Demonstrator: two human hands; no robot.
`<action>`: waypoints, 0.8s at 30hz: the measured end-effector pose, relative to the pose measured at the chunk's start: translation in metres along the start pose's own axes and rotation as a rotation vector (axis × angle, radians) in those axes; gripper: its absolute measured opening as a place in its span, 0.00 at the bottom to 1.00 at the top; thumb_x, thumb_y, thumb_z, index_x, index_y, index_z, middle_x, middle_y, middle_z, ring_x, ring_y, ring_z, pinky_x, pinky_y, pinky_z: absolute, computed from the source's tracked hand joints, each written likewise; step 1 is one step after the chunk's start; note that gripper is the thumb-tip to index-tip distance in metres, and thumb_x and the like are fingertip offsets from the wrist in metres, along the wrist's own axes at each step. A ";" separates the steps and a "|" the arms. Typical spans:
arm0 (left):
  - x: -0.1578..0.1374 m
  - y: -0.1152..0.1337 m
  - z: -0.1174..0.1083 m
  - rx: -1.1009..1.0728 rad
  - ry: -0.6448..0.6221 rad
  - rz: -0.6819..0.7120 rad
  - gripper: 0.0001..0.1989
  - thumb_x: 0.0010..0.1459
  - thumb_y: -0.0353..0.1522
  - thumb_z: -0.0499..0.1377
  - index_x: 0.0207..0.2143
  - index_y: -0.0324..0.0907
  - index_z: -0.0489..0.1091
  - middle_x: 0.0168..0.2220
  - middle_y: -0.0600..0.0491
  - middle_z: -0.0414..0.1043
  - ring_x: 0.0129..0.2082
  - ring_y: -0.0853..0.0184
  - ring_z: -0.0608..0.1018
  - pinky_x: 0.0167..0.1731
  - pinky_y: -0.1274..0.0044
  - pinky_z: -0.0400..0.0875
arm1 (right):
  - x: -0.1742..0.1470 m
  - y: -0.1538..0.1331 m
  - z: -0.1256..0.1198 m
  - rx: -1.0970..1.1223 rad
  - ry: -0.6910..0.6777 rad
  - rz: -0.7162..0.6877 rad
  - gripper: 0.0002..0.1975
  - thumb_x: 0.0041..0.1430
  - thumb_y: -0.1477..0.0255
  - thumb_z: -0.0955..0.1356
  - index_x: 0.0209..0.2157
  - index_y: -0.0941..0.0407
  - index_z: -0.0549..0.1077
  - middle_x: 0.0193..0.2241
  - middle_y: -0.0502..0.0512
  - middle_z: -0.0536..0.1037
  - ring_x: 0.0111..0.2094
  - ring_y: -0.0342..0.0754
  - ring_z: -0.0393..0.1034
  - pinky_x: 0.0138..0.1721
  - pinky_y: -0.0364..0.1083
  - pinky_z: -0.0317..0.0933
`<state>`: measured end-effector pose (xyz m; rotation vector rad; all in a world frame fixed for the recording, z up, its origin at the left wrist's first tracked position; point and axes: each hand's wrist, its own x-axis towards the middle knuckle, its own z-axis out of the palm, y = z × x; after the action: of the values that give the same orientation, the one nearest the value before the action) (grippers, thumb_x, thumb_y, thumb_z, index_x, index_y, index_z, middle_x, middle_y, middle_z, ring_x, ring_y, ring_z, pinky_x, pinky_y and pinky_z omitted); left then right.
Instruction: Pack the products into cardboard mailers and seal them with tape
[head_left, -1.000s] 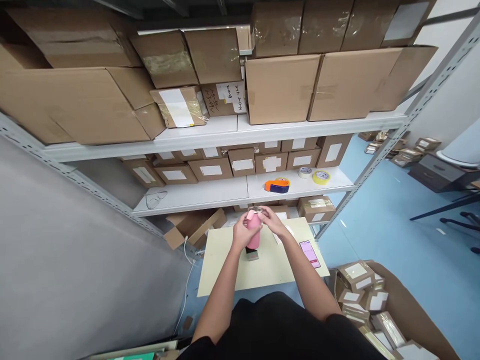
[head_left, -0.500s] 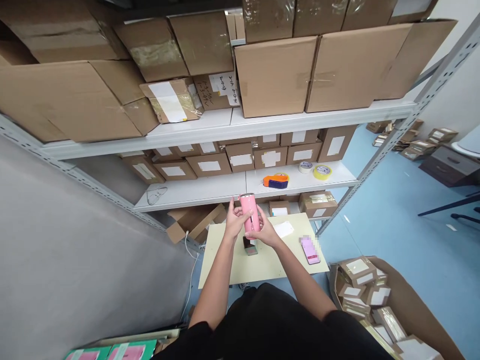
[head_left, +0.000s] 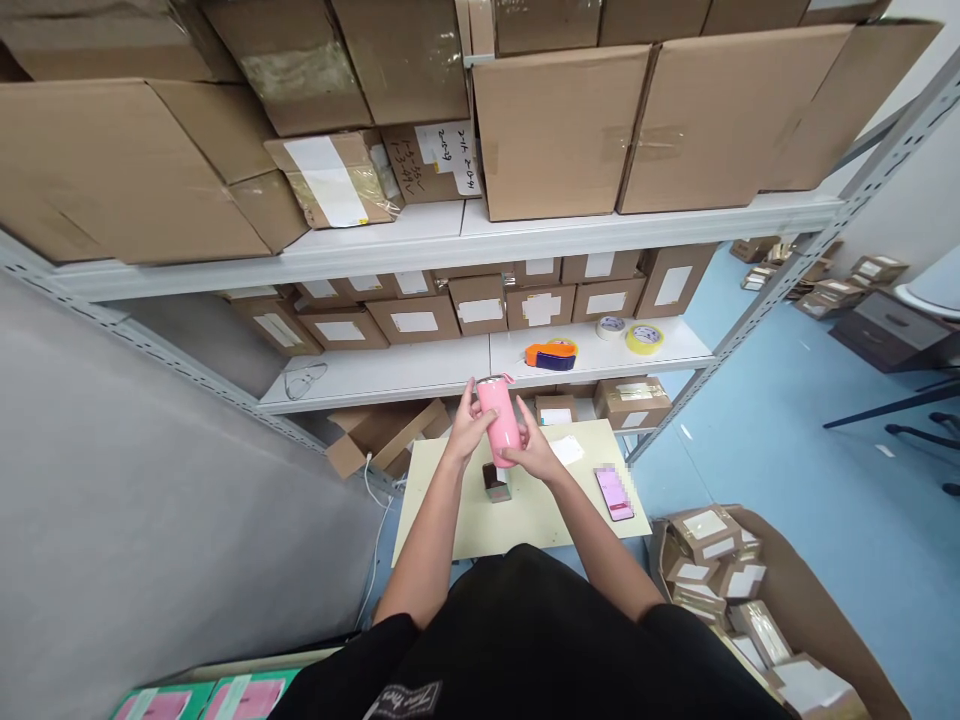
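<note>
A pink tumbler (head_left: pixel 501 425) with a silver rim and a small pink tab at its top is held above the pale yellow table (head_left: pixel 442 520). My left hand (head_left: pixel 469 428) is closed around its upper left side, thumb across the front. Lower down, my right hand (head_left: pixel 534 450) grips it from the right, thumb near the base. Just below the tumbler, a small dark box (head_left: pixel 496 484) stands open on the table. To the right of my hands lie a white paper (head_left: pixel 567 450) and a phone (head_left: pixel 614 493) with a pink screen.
On the shelf (head_left: pixel 390 376) ahead lie an orange and blue tape dispenser (head_left: pixel 551 356), a yellow tape roll (head_left: pixel 645 340) and a white tape roll (head_left: pixel 610 327). Labelled cartons line its back. A large carton (head_left: pixel 817 610) of small parcels stands at lower right; an open carton (head_left: pixel 386 435) is at left.
The tumbler has been turned in my hands: its printed marking no longer shows, and the pink tab now points right instead of left. Both hands still hold it.
</note>
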<state>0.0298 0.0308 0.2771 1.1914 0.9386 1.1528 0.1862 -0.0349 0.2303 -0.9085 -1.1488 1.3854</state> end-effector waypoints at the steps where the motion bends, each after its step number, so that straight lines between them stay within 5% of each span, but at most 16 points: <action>1: 0.001 0.000 -0.001 0.018 0.015 0.005 0.62 0.48 0.39 0.76 0.77 0.48 0.42 0.51 0.46 0.77 0.48 0.61 0.80 0.52 0.68 0.75 | 0.000 -0.001 0.000 -0.019 0.029 -0.006 0.66 0.48 0.63 0.81 0.76 0.44 0.38 0.49 0.56 0.77 0.47 0.54 0.76 0.52 0.57 0.71; 8: 0.004 0.000 -0.006 -0.045 -0.018 -0.028 0.61 0.50 0.39 0.75 0.77 0.47 0.41 0.47 0.48 0.79 0.47 0.60 0.81 0.53 0.67 0.74 | 0.000 -0.009 0.001 0.003 -0.053 0.051 0.68 0.47 0.65 0.81 0.76 0.42 0.34 0.51 0.57 0.76 0.49 0.54 0.76 0.53 0.58 0.71; 13: 0.001 -0.005 -0.008 -0.073 -0.002 -0.046 0.64 0.46 0.37 0.78 0.77 0.48 0.43 0.50 0.46 0.77 0.51 0.59 0.80 0.56 0.65 0.73 | -0.002 -0.003 0.006 -0.084 0.065 0.038 0.74 0.42 0.66 0.83 0.76 0.42 0.30 0.49 0.56 0.75 0.46 0.53 0.75 0.50 0.57 0.73; 17: -0.002 -0.005 -0.010 -0.110 -0.003 -0.083 0.61 0.49 0.39 0.76 0.77 0.46 0.44 0.48 0.47 0.79 0.46 0.60 0.81 0.54 0.64 0.75 | -0.004 -0.001 0.007 -0.084 -0.008 0.057 0.70 0.47 0.66 0.80 0.76 0.41 0.29 0.49 0.55 0.75 0.45 0.52 0.75 0.48 0.56 0.73; 21: -0.005 -0.006 -0.011 -0.112 -0.026 -0.047 0.58 0.46 0.36 0.77 0.75 0.49 0.50 0.57 0.44 0.75 0.52 0.59 0.79 0.56 0.65 0.74 | -0.006 -0.001 0.007 -0.226 0.100 0.049 0.69 0.45 0.68 0.80 0.76 0.42 0.33 0.46 0.53 0.75 0.39 0.50 0.73 0.47 0.56 0.73; 24: -0.006 -0.009 -0.013 -0.094 -0.009 -0.026 0.55 0.45 0.35 0.77 0.72 0.48 0.55 0.54 0.45 0.77 0.51 0.58 0.80 0.55 0.65 0.75 | -0.007 0.000 0.008 -0.210 0.068 0.047 0.69 0.46 0.67 0.80 0.76 0.43 0.34 0.48 0.54 0.74 0.43 0.51 0.73 0.50 0.56 0.71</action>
<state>0.0180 0.0278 0.2658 1.1050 0.8809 1.1575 0.1799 -0.0430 0.2314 -1.1303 -1.2437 1.2772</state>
